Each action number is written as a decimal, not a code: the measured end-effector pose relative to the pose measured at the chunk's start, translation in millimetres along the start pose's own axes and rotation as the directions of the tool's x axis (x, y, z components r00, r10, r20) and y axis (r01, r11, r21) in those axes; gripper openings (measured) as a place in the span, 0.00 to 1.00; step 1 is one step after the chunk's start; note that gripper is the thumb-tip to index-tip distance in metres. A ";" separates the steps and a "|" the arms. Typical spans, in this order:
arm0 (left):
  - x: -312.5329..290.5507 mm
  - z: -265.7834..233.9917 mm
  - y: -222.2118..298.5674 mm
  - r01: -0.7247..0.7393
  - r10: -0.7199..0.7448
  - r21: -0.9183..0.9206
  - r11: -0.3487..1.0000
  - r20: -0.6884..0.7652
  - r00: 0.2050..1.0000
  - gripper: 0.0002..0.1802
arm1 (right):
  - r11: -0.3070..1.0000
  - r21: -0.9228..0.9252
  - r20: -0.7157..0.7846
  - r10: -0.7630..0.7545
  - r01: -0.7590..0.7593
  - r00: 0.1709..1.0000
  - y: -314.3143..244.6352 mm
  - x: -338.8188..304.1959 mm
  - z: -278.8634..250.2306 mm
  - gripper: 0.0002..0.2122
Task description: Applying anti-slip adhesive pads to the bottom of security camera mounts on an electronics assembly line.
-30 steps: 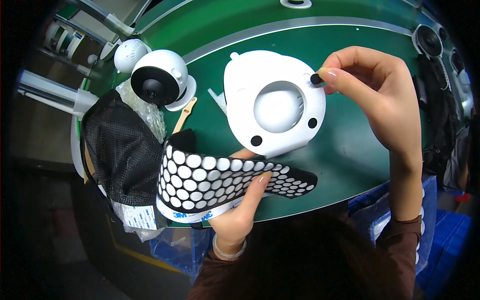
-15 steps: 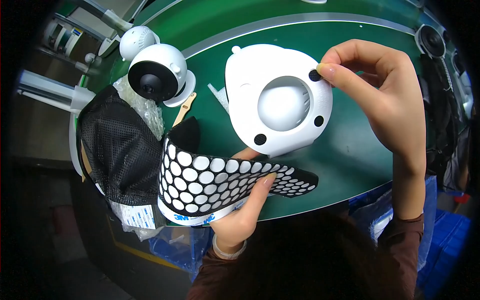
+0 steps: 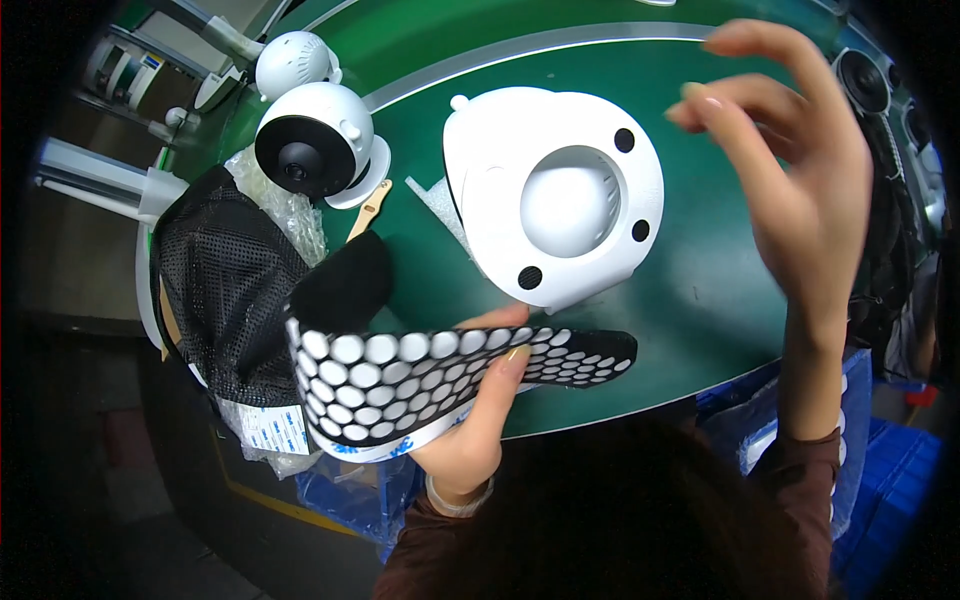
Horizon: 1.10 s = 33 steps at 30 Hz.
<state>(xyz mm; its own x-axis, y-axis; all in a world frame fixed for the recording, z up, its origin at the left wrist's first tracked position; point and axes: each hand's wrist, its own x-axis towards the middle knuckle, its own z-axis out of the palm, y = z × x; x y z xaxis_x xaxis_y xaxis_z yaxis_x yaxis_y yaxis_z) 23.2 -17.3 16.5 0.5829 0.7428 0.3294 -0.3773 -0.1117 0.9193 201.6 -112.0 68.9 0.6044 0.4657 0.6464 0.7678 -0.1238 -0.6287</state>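
Note:
My left hand point(image 3: 475, 425) is closed on a bent sheet of round pads point(image 3: 375, 375), black with white circles and a white backing edge. Its thumb presses the front; the other fingers are mostly hidden behind. Just beyond, a white camera point(image 3: 475, 135) lies with its underside up. Several round black pads, three of them plain to see, sit on the rim of its ring-shaped base point(image 3: 645, 185), around a recess showing a white dome. To the right of this camera my right hand point(image 3: 790, 140) hangs in the air, thumb and forefinger apart, with nothing visible between them.
At the back left stand a white camera with a black front point(image 3: 340, 110) and another white camera point(image 3: 290, 62). Near them lie a wooden stick point(image 3: 370, 210), bubble wrap point(image 3: 290, 215) and a black mesh bag point(image 3: 225, 280). Blue bins point(image 3: 885, 490) stand beyond the green table's point(image 3: 720, 320) right edge.
My right hand has left the black pad on the base and moved up and right, its fingers parting. The white camera has turned slightly. My left hand and the pad sheet have shifted a little left.

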 end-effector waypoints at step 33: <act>2.5 -0.2 -5.7 -0.034 0.032 -0.058 0.998 -0.037 0.999 0.20 | 0.972 0.048 0.168 -0.236 0.231 0.957 -45.8 -13.5 10.5 0.04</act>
<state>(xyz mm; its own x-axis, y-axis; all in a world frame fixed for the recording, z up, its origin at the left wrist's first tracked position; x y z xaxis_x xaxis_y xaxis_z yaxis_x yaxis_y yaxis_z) 26.7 -14.7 12.1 0.5432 0.7630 0.3504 -0.4380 -0.0986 0.8936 156.1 -103.4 84.4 0.3617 0.6220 0.6944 0.8753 0.0297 -0.4826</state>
